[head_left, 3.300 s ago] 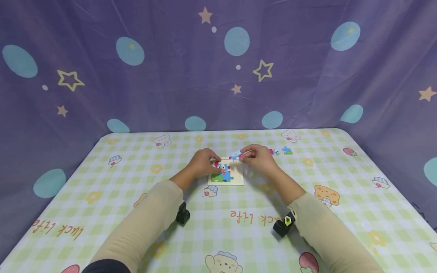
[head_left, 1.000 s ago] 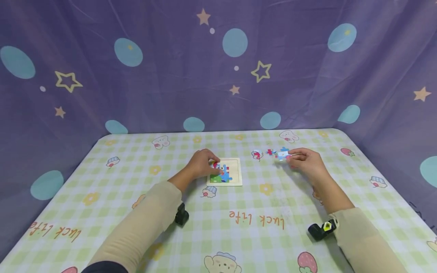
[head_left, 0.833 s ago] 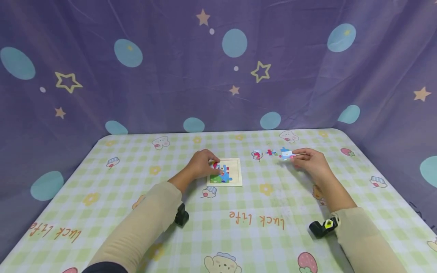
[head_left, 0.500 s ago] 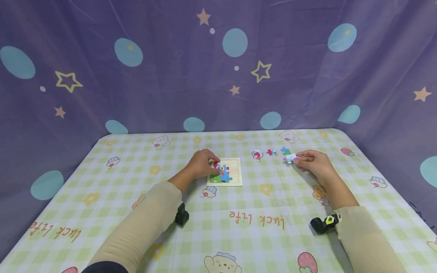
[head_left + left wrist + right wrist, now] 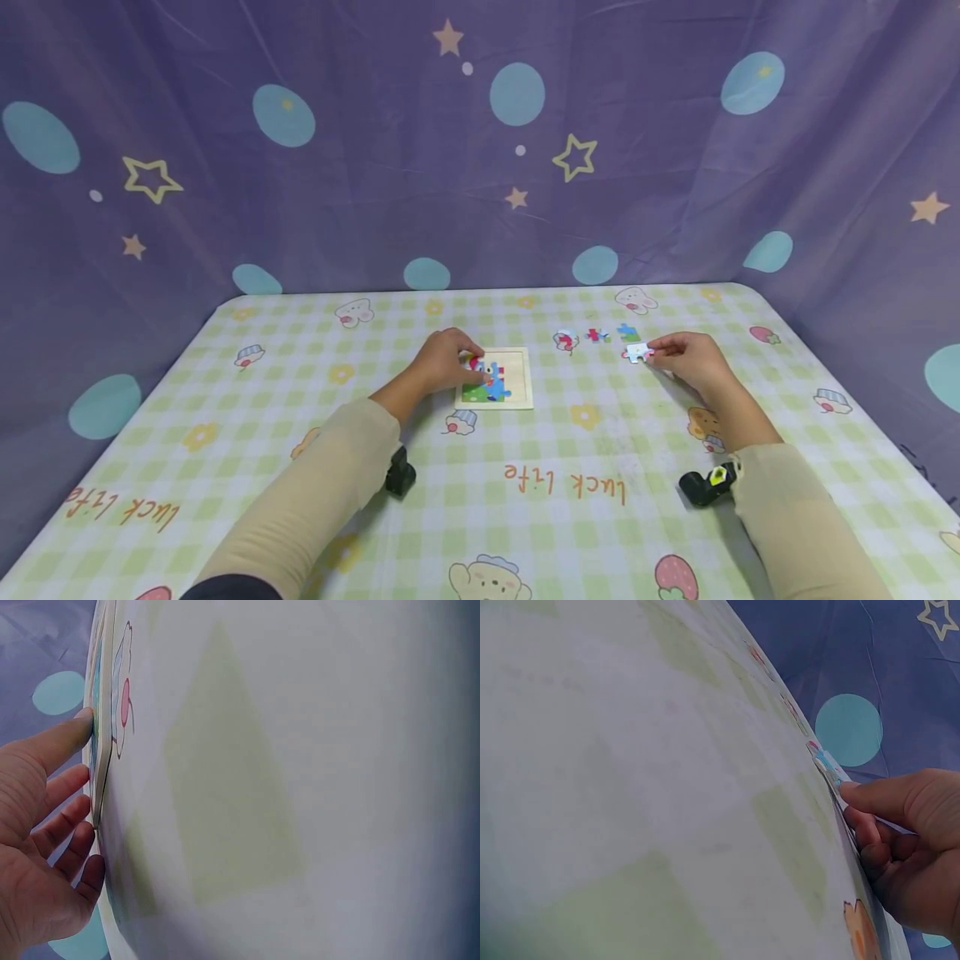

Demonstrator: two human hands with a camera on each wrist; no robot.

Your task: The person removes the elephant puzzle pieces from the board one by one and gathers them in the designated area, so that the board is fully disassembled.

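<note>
My left hand (image 5: 441,360) holds a square jigsaw puzzle tray (image 5: 519,403) by its left side. In the left wrist view the thumb lies on the tray's face (image 5: 96,712) and the other fingers curl near its edge. Joined pieces (image 5: 496,387) in blue, green and red fill the tray's left part; its right part shows bare wood. To the right, my right hand (image 5: 692,360) pinches the right end of a pale jigsaw piece (image 5: 638,352) with pink and blue on it, low over the cloth. In the right wrist view the thumb presses on this piece (image 5: 825,763).
Behind the pinched piece lie a blue and green jigsaw piece (image 5: 628,332) and a red and blue one (image 5: 597,335). A red and white patch (image 5: 566,340) shows farther left. The checked tablecloth (image 5: 555,533) has printed pictures, and a purple curtain (image 5: 420,200) hangs behind the table.
My right hand has moved from above the tray out to the right with the pale piece, then lowered it toward the cloth, turning it. The left hand has stayed on the tray.
</note>
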